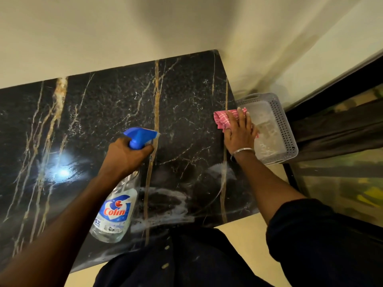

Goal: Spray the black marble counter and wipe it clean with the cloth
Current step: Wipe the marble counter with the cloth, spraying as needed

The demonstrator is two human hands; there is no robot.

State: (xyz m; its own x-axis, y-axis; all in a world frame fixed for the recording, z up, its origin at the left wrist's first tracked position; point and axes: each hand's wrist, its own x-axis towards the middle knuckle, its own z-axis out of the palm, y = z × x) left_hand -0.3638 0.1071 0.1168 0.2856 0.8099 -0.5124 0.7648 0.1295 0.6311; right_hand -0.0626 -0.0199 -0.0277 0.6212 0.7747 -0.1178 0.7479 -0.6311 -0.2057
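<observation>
The black marble counter [186, 104] with gold and white veins fills the middle of the view. My left hand [126, 156] grips the neck of a clear Colin spray bottle [116, 210] with a blue trigger head, held above the counter's near part. My right hand [240, 131] lies flat with spread fingers on a pink checked cloth [221, 119], pressing it onto the counter's right edge. Whitish wet streaks show on the marble near the front edge, below the bottle.
A grey perforated plastic basket [284, 125] sits just past the counter's right edge, beside my right hand. A cream wall [145, 34] runs behind the counter. A dark curtain and window frame [335, 129] stand at the right.
</observation>
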